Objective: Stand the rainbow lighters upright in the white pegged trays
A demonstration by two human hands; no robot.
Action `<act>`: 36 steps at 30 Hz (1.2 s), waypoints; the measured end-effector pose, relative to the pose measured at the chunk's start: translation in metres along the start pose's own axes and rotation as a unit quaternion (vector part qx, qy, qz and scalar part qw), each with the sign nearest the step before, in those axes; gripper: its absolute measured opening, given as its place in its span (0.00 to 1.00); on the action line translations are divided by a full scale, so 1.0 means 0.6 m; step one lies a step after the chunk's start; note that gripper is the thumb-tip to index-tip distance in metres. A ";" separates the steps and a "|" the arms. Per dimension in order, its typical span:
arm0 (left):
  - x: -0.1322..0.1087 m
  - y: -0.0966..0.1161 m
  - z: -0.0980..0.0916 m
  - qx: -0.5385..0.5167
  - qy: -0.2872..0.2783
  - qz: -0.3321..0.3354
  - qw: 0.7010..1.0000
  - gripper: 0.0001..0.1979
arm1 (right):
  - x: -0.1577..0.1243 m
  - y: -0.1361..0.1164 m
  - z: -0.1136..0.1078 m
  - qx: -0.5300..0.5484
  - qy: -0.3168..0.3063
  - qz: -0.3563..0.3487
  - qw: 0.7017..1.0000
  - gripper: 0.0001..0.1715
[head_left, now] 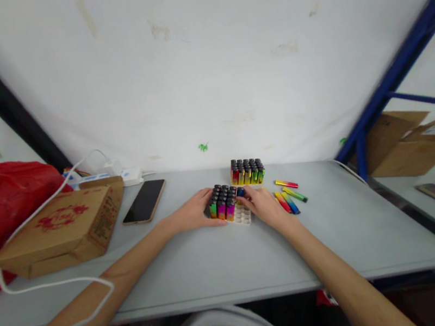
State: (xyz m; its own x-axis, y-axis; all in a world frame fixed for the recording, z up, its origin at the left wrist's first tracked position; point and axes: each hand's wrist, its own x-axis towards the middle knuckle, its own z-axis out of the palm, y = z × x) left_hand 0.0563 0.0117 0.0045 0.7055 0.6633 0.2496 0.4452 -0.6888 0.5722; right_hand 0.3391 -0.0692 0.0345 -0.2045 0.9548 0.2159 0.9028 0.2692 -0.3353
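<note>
Upright lighters (pixel 224 206) with black tops and green, purple and pink bodies stand in a white tray (pixel 243 216) whose right part shows bare slots. My left hand (pixel 195 210) wraps the left side of this group, thumb along the front and fingers behind. At the tray's back right, my right hand (pixel 262 203) pinches a blue lighter (pixel 241 192), its lower part hidden by fingers and tray. To the right of that hand, several loose lighters (pixel 291 199) in red, yellow, blue and green lie on the table.
Behind stands a second full block of lighters (pixel 247 172) near the wall. A phone (pixel 145 201), a cardboard box (pixel 56 227), a red bag (pixel 4 202) and a white cable (pixel 67 282) are on the left. At the right is a blue metal frame (pixel 389 75).
</note>
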 end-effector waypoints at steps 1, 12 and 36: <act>0.000 -0.002 0.000 0.003 0.001 -0.002 1.000 0.52 | -0.001 -0.001 0.000 0.009 -0.002 -0.002 1.000 0.09; -0.006 -0.002 -0.005 0.027 -0.011 -0.022 0.999 0.58 | -0.038 0.096 -0.061 0.097 0.236 0.010 0.967 0.23; -0.006 0.008 -0.011 0.027 -0.002 -0.013 1.000 0.55 | -0.075 0.176 -0.129 -0.069 -0.045 0.279 0.957 0.14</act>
State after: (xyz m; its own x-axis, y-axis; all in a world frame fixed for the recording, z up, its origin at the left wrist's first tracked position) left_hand 0.0524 0.0079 0.0117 0.6955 0.6802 0.2315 0.4922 -0.6857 0.5362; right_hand 0.4726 -0.0934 0.0604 0.2980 0.9536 -0.0431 0.9211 -0.2991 -0.2492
